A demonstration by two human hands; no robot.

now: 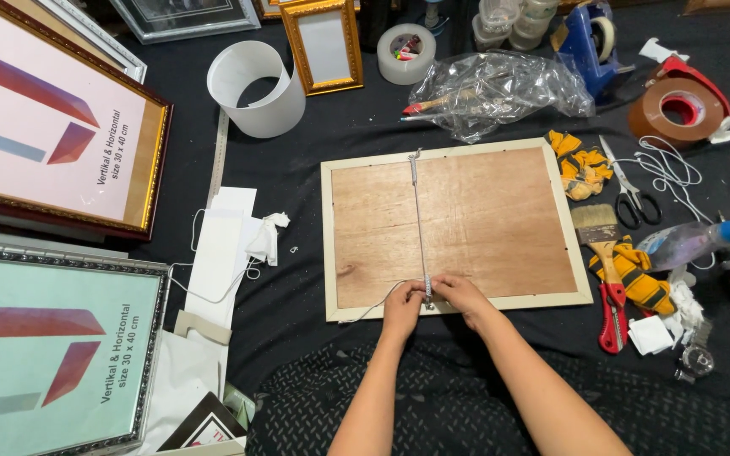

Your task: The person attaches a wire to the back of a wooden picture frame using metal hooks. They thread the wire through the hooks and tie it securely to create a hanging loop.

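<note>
The fingers of the left hand [404,302] and the right hand [458,294] pinch a thin white cord [417,224] at the lower edge of a picture frame [454,228]. The cord runs straight up the plywood backing to the frame's upper edge. The cream-rimmed frame lies face down at the centre of the dark tabletop [297,160]. Both forearms reach up from the lower middle, hands nearly touching. Right of the frame lie a paintbrush [597,232] and scissors [631,190].
</note>
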